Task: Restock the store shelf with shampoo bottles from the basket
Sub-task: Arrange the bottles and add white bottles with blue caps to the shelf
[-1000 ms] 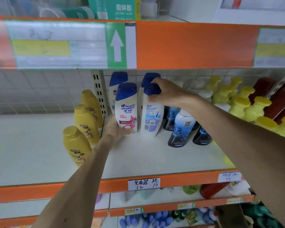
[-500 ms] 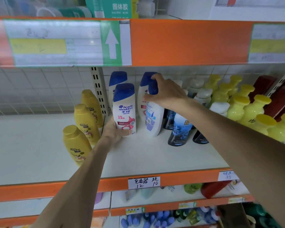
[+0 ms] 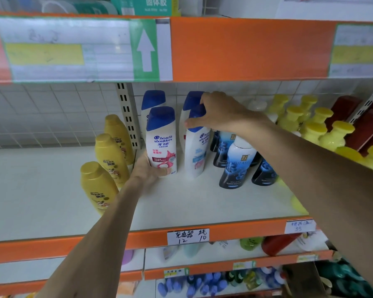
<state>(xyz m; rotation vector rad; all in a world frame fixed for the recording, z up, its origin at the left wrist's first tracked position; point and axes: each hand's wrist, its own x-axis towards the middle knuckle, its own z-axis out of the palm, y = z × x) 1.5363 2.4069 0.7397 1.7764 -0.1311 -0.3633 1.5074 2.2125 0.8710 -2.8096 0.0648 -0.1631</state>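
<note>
Two white shampoo bottles with blue caps stand at the front of the white shelf [image 3: 41, 196]. My left hand [image 3: 148, 171] grips the base of the left bottle [image 3: 162, 140], whose label faces me. My right hand [image 3: 218, 114] holds the blue cap of the right bottle [image 3: 197, 153], which is turned partly sideways. Two more of the same bottles stand behind them, the left one [image 3: 152, 100] and the right one [image 3: 191, 100]. The basket is out of sight.
Three yellow bottles [image 3: 108, 151] line up left of the upright post [image 3: 127, 117]. Dark blue bottles [image 3: 235, 162], yellow-green pump bottles [image 3: 323, 130] and dark red bottles [image 3: 368, 123] fill the right side. An orange shelf edge [image 3: 246, 48] hangs overhead; lower shelves hold more bottles.
My right hand has twisted the right bottle on the shelf, so its front label now comes into sight instead of the barcode side. My left hand stays on the left bottle's base.
</note>
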